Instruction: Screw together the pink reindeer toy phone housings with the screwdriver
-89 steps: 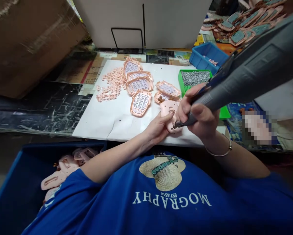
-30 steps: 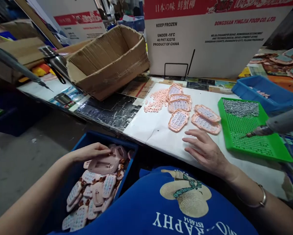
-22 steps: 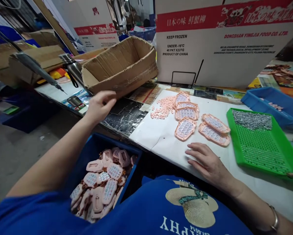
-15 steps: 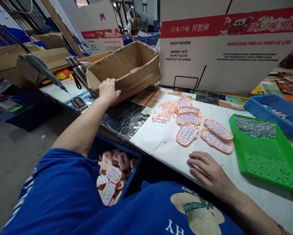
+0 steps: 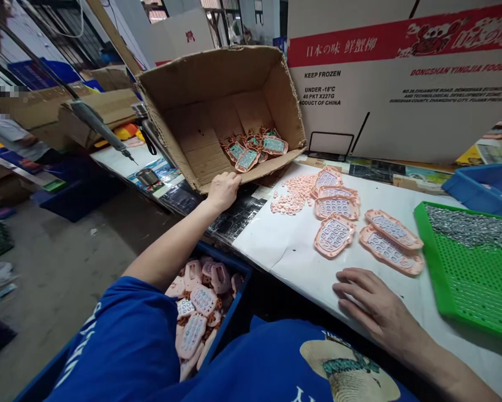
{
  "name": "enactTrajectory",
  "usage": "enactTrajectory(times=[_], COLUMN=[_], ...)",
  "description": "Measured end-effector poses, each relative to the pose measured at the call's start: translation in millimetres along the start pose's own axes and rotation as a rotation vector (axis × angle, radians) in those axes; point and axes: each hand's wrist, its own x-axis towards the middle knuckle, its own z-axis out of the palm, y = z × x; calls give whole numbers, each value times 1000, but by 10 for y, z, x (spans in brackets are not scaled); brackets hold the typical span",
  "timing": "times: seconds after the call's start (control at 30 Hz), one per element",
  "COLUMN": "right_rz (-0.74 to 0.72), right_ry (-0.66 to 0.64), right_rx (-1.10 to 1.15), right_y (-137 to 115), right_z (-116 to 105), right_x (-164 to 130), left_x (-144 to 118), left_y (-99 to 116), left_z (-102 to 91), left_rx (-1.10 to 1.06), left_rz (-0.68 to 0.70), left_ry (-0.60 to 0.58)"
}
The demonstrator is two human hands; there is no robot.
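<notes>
My left hand (image 5: 224, 192) grips the near edge of a cardboard box (image 5: 192, 134), its fingers hooked over the rim. The box is tipped toward me. Several pink casings with green circuit boards (image 5: 248, 159) and tangled brown wires lie heaped at its low right corner. My right hand (image 5: 370, 298) rests on the white table sheet (image 5: 288, 245), fingers stretched out and holding nothing. Ahead of it lie pink casings with keypad inserts (image 5: 334, 234), some overlapping. Small pink pieces (image 5: 295, 194) are spread beside them.
A green tray (image 5: 464, 279) with silvery metal parts stands right, a blue bin (image 5: 485, 187) behind it. Below the table edge, a blue crate (image 5: 240, 285) holds pink casings. An electric screwdriver (image 5: 97, 125) hangs left, above a metal cup (image 5: 147, 177). A person (image 5: 12, 134) is at far left.
My left hand has tilted the cardboard box toward me, bringing the casings with green boards into sight. My right hand stays on the table. The view has shifted left.
</notes>
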Motion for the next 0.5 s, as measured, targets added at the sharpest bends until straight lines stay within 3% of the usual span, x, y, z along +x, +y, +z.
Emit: enactTrajectory(times=[0.1, 0.23, 0.37, 0.5], right_rz=[-50, -133, 74, 262], right_ry=[-1, 72, 93, 113], right_rx=[2, 37, 50, -70], right_y=[-79, -48, 328, 833], right_z=[-84, -151, -55, 136], right_x=[290, 1185, 2400, 3402], left_x=[-47, -117, -56, 223], left_y=[-11, 36, 78, 65], left_z=[62, 157, 200, 227], left_rx=[-21, -79, -185, -341], left_rz=[15, 9, -65, -268], left_ry=[-26, -63, -80, -40])
